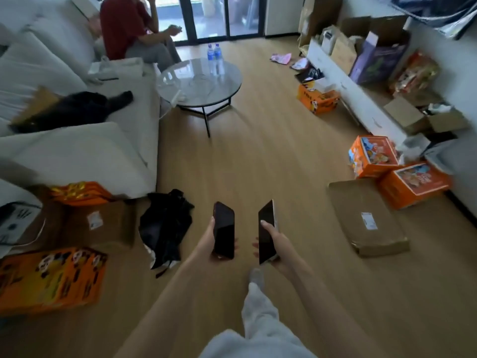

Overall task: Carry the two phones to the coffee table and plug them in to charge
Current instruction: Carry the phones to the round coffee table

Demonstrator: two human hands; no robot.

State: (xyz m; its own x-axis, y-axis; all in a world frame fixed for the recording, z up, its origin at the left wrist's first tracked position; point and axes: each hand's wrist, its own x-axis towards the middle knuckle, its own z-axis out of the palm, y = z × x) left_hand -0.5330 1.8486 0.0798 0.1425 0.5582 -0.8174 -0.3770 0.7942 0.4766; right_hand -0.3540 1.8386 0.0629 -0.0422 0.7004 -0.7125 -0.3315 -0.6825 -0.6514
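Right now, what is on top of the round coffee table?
Two water bottles stand at the far edge of the coffee table, and a white charger with cables lies near its left edge. Nothing covers the tabletop.

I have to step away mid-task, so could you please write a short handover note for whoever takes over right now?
Left hand: holding the dark phone, screen up.
Right hand: holding the second phone, light-edged, tilted on its side.
Position: standing on the wood floor, well short of the round coffee table ahead by the sofa.
On the table: two water bottles and what look like white cables.
Done: both phones picked up.
Left: walk to the table, set them down, plug each in.
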